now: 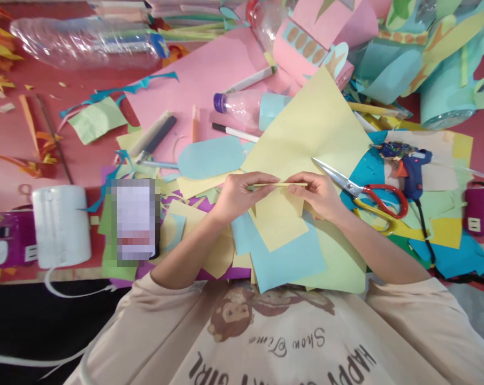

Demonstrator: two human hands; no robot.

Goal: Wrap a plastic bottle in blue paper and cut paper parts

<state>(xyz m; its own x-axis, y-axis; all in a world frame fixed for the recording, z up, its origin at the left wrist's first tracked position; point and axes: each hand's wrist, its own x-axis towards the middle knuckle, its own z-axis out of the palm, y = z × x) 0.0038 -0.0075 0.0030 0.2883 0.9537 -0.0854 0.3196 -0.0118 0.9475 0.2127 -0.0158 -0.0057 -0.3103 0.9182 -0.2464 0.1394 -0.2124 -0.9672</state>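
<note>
Between my two hands is a thin piece of yellow paper (282, 185), seen nearly edge-on and held level. My left hand (244, 193) pinches its left end, and my right hand (312, 190) pinches the right end. Just beneath lies a yellow paper sheet (279, 222), overlapping a light blue sheet (290, 262). A large pale yellow sheet (314, 125) spreads out beyond my hands. Scissors (356, 192) with red and yellow handles rest close to my right hand, blades partly spread. A rounded light blue paper shape (212, 158) lies beyond my left hand.
At the right a blue glue gun (414, 171) lies on papers. A phone (135, 219) and a white box-shaped device (61, 227) with a cable are at the left. Farther back are a small plastic bottle (244, 104), a marker (250, 80) and pink paper-covered crafts (306, 45).
</note>
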